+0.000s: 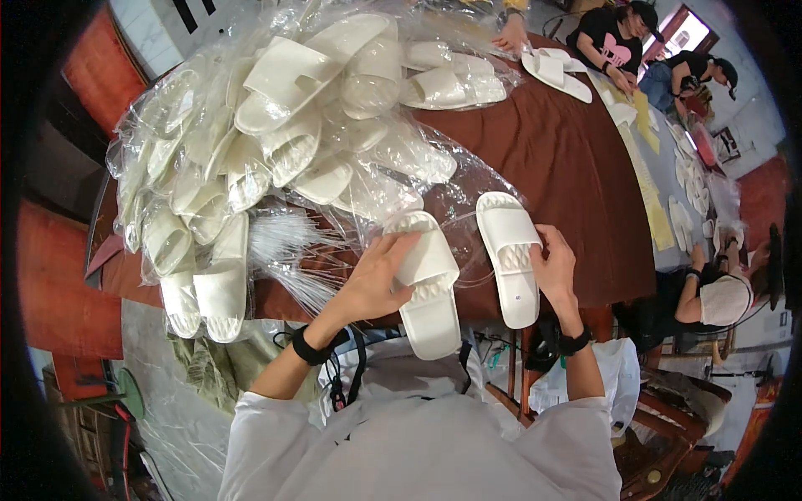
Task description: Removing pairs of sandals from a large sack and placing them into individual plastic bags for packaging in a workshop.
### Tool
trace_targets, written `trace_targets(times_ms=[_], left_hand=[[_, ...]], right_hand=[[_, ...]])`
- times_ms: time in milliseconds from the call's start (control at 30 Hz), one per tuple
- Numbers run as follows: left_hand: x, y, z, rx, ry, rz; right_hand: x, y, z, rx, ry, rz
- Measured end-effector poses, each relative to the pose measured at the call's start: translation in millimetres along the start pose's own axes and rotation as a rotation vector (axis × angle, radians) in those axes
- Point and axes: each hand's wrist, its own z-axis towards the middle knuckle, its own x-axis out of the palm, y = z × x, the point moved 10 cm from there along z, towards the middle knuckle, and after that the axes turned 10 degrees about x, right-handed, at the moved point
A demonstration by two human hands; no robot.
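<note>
Two white slide slippers lie side by side on the brown tablecloth (551,159) at the near table edge. My left hand (378,280) rests on the left slipper (428,288), fingers spread over its strap, and grips its side. My right hand (555,265) holds the right edge of the right slipper (510,255), which lies sole-side flat with its toe pointing away from me. Both wrists wear black bands.
A large heap of white slippers in clear plastic bags (276,134) fills the left and far side of the table. Loose clear bags (288,246) lie near my left hand. Other people (614,42) work with slippers at the far right; another person (718,292) sits at right.
</note>
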Motion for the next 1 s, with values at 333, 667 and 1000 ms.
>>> trace_targets(times_ms=[333, 667, 1000], left_hand=[[-2, -23, 23, 0.036, 0.021, 0.113], [28, 15, 93, -0.069, -0.024, 0.32], [20, 50, 89, -0.218, -0.266, -0.227]], right_hand=[[-1, 17, -19, -0.004, -0.011, 0.07], [-10, 48, -26, -0.09, -0.109, 0.1], [4, 52, -17, -0.155, 0.138, 0.129]])
